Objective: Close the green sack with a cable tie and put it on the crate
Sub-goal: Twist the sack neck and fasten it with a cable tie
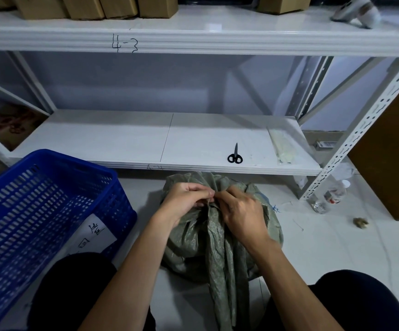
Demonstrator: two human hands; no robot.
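Observation:
The green sack sits on the pale floor between my knees, its mouth gathered into a bunched neck that trails toward me. My left hand and my right hand meet at the top of that neck, fingertips pinched together over it. A thin pale strip shows between the fingertips; I cannot tell whether it is a cable tie. An upturned blue slotted crate stands to the left of the sack, with a white paper label on its side.
Black scissors and a clear packet of white cable ties lie on the low white shelf behind the sack. Plastic bottles and a brown cabinet stand at the right. A loose white strip lies on the floor.

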